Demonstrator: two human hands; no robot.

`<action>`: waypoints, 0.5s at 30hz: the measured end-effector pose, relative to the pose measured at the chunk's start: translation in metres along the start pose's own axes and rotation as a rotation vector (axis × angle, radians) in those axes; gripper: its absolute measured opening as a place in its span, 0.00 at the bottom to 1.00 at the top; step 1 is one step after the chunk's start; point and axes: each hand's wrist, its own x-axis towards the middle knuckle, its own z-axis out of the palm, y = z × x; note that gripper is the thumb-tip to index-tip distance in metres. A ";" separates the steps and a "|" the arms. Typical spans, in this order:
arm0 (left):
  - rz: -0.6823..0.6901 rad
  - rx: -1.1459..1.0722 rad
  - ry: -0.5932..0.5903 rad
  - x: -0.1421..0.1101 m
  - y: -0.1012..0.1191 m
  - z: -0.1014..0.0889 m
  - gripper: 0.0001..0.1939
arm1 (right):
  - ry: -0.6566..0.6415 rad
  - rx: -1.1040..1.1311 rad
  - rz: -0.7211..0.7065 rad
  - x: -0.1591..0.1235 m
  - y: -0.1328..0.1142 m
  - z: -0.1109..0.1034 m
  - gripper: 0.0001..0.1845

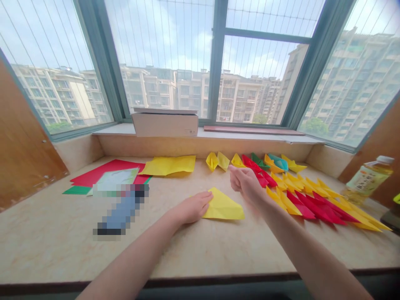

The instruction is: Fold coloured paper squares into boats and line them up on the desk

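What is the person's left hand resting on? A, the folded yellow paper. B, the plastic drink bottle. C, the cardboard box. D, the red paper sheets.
A. The left hand lies with its fingers on the left edge of the folded yellow paper, in front of the person.

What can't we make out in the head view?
Head view:
Pixelated object: blurred out, kind unreadable.
Dark item: cut off by right edge.
Yellow paper: part hidden under left hand.
Bottle label: text too small.
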 end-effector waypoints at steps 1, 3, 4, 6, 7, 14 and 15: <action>-0.011 0.003 0.006 0.000 0.001 0.001 0.25 | -0.032 0.123 0.039 0.003 -0.005 0.003 0.29; -0.014 -0.003 0.039 0.001 0.002 0.003 0.25 | -0.056 0.251 0.114 0.004 -0.002 0.012 0.29; -0.003 -0.011 0.056 0.001 0.003 0.003 0.24 | -0.073 0.242 0.151 0.003 0.006 0.018 0.28; 0.022 -0.031 0.082 0.000 0.004 0.004 0.23 | -0.103 0.203 0.210 0.000 0.026 0.029 0.28; 0.031 -0.037 0.088 0.000 0.003 0.005 0.22 | -0.106 0.183 0.223 -0.001 0.036 0.031 0.27; 0.066 -0.047 0.096 0.004 0.000 0.008 0.20 | -0.123 -0.016 0.195 0.004 0.070 0.021 0.28; 0.073 -0.053 0.099 0.004 0.000 0.007 0.19 | -0.126 -0.069 0.193 0.002 0.073 0.021 0.28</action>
